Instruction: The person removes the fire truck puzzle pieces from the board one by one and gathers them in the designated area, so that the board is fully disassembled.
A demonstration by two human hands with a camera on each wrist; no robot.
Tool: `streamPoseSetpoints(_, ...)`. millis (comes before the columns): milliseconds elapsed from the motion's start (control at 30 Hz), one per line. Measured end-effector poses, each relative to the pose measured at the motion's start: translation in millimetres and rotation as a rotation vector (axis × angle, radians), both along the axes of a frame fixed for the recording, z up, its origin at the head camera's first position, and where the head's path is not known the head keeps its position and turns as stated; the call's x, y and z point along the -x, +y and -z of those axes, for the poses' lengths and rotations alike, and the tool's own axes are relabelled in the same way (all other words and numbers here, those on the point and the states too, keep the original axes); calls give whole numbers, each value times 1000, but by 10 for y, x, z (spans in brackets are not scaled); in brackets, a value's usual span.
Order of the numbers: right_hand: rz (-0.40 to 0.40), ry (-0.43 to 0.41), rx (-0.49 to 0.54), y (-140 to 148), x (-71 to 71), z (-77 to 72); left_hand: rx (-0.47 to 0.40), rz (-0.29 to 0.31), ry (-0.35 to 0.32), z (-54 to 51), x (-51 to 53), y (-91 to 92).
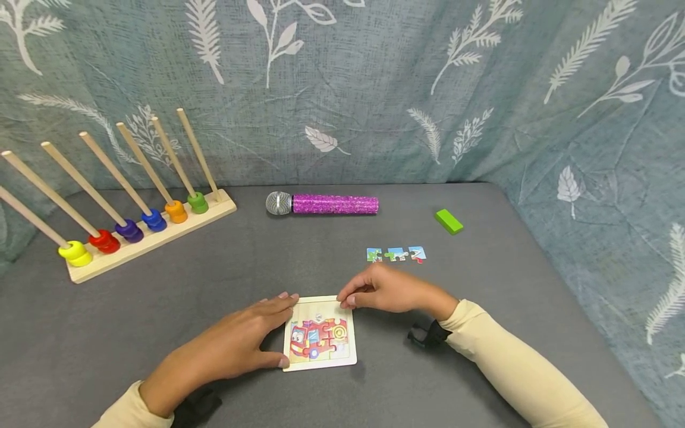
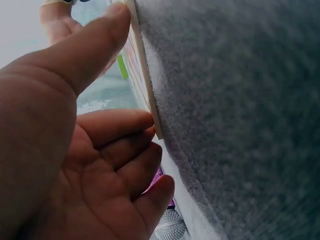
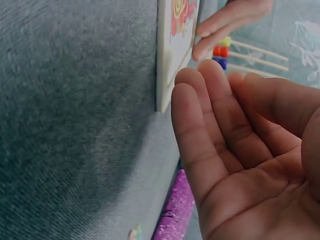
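Note:
A square wooden puzzle board (image 1: 318,367) with a pale frame lies on the grey table, its red vehicle picture covering the lower part and bare wood showing above. My left hand (image 1: 235,342) rests along its left side, thumb at the lower corner and fingers at the upper one. In the left wrist view, the thumb and fingertips of that hand (image 2: 95,155) touch the board's edge (image 2: 145,75). At the upper right corner are the bent fingertips of my right hand (image 1: 393,288); no piece shows in that hand (image 3: 240,145) in the right wrist view.
Three loose puzzle pieces (image 1: 396,254) lie in a row beyond my right hand. A green block (image 1: 449,222) is farther back. Behind the board lies a glittery purple microphone (image 1: 334,204). A wooden peg stand (image 1: 152,238) with coloured rings stands at the left. A patterned curtain (image 1: 364,95) hangs behind.

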State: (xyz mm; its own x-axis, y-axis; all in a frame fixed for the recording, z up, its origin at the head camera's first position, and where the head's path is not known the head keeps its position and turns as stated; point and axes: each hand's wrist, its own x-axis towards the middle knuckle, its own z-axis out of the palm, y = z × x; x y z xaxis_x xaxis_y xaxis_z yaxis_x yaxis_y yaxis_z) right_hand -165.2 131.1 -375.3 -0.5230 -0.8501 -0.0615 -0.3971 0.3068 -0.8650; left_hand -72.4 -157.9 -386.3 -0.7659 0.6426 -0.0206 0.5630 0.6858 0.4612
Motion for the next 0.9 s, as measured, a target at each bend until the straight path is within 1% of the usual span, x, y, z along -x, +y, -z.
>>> streamPoseSetpoints(100,-4,0,-6,-12,6,13,4,5,-23,7,-1,12)
streamPoseSetpoints(267,-24,-15,-16,-45,11,44,-15,-14,-12,16,-28,35)
streamPoseSetpoints(500,-38,20,-9,-136,3,47,-5,-41,-40,-29,-37,73)
streamPoseSetpoints(700,-39,17,-9,-274,-46,23,-8,-37,-16,-23,-30,66)
streamPoseSetpoints(900,-56,4,6,-331,-91,2,1,-28,-8,-20,-14,90)
